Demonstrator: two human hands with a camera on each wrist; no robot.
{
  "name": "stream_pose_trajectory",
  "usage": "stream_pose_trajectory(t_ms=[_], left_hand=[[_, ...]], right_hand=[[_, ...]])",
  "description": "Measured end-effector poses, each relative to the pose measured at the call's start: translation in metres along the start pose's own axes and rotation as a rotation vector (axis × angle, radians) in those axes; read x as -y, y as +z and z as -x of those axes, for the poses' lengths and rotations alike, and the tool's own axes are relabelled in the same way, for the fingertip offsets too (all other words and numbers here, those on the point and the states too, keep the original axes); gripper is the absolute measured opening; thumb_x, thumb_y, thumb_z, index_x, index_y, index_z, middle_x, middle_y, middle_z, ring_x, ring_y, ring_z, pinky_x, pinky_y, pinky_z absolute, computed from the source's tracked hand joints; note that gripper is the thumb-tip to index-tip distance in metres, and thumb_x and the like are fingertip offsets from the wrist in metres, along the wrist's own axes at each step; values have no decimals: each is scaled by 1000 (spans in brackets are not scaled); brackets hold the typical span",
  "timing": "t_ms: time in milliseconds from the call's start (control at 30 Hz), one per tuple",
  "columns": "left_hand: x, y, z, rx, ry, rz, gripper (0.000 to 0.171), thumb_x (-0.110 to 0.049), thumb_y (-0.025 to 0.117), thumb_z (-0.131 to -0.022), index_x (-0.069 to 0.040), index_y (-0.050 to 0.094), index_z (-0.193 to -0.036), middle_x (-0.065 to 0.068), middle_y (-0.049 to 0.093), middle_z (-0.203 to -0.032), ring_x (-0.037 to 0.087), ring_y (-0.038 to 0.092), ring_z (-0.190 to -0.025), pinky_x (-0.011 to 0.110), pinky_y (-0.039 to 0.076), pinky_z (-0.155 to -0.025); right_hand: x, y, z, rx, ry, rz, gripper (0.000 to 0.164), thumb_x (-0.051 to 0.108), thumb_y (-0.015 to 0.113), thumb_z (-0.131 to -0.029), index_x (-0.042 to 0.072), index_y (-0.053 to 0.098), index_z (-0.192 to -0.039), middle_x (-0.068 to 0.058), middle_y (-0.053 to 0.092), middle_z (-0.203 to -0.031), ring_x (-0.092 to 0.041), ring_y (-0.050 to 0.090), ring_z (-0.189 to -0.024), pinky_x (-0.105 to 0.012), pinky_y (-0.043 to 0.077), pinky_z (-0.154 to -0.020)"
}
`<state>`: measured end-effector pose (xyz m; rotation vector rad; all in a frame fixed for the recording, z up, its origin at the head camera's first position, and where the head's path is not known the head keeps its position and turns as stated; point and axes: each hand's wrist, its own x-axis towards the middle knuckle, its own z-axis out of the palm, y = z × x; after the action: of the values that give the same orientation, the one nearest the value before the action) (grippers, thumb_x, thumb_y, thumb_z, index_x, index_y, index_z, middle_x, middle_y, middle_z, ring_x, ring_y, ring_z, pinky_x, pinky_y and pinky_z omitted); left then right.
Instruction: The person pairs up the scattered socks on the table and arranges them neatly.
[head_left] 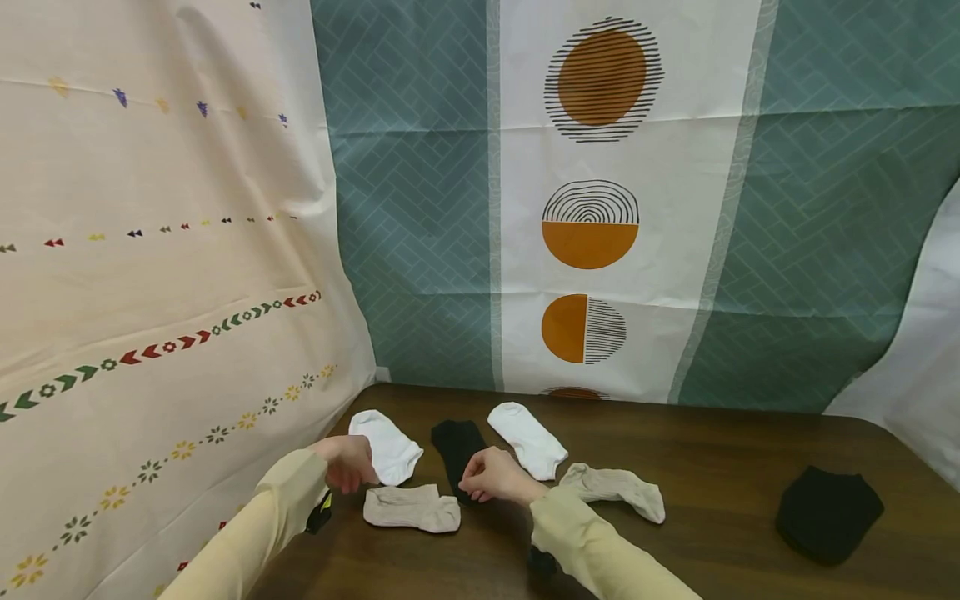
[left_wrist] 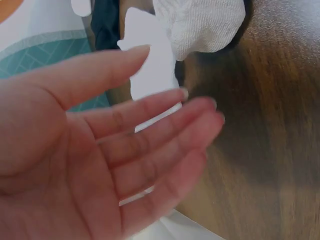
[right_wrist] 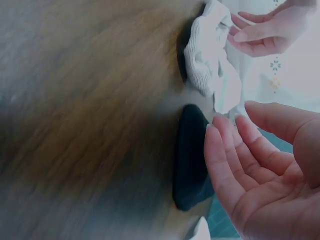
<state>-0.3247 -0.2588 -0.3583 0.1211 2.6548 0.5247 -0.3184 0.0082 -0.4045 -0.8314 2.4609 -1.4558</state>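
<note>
Several ankle socks lie on a dark wooden table [head_left: 712, 467]. My left hand [head_left: 348, 462] hovers with straight fingers and a bare palm [left_wrist: 125, 150] beside a white sock [head_left: 386, 446] and above a beige sock [head_left: 412, 508]. That ribbed beige sock [left_wrist: 200, 25] lies just past the fingertips. My right hand [head_left: 491, 477] is over the near end of a black sock [head_left: 457, 446]. In the right wrist view its fingers [right_wrist: 235, 155] are loosely bent next to the black sock [right_wrist: 192, 160] and hold nothing.
A second white sock [head_left: 528, 439] and a second beige sock [head_left: 615, 487] lie right of my right hand. Another black sock [head_left: 825, 512] sits far right. Patterned cloth hangs on the left [head_left: 150, 292] and behind [head_left: 600, 250].
</note>
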Motion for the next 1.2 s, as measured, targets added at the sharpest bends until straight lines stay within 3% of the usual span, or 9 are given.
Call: stream_pose_trajectory(t_ms=[167,333,533,733,1200], left_hand=[[0,3,0,63,27,13,19,-16,65,-82,-2,57,-71,17,63,-68,25,62,-59,26,43,-49],[-1,5,0,65,46,-11,17,-15,66,-81,-4,58,-72,15,63,-67,26,63,-61,27,44,-50],[0,7,1,89,66,37,11,-9,67,-79,-5,60,-72,15,63,-66,25,63,-61,24,41,-49],[2,10,-1,117,112,38,11,-5,67,-79,-5,58,-74,16,63,-66,28,64,-65,28,46,-54],[-1,19,-4,81,124,-1,13,1,66,-77,-4,54,-75,13,61,-62,27,63,-62,33,49,-57]], right_hand=[[2,8,-2,0,4,25,6,-1,68,-76,-2,64,-73,-8,60,-59,-21,61,-54,-28,49,-49],[2,11,-3,-9,30,43,6,-3,68,-75,-2,64,-71,-9,60,-57,-23,61,-53,-29,49,-49],[3,15,-2,-6,74,42,7,-4,69,-74,-2,63,-71,-10,60,-57,-25,62,-54,-31,50,-49],[7,22,-2,11,95,47,9,-7,69,-72,-2,62,-70,-8,59,-57,-24,61,-55,-31,50,-48],[12,35,-3,-10,99,145,16,-12,73,-64,-3,61,-67,-5,51,-63,-19,57,-47,-26,48,-45]])
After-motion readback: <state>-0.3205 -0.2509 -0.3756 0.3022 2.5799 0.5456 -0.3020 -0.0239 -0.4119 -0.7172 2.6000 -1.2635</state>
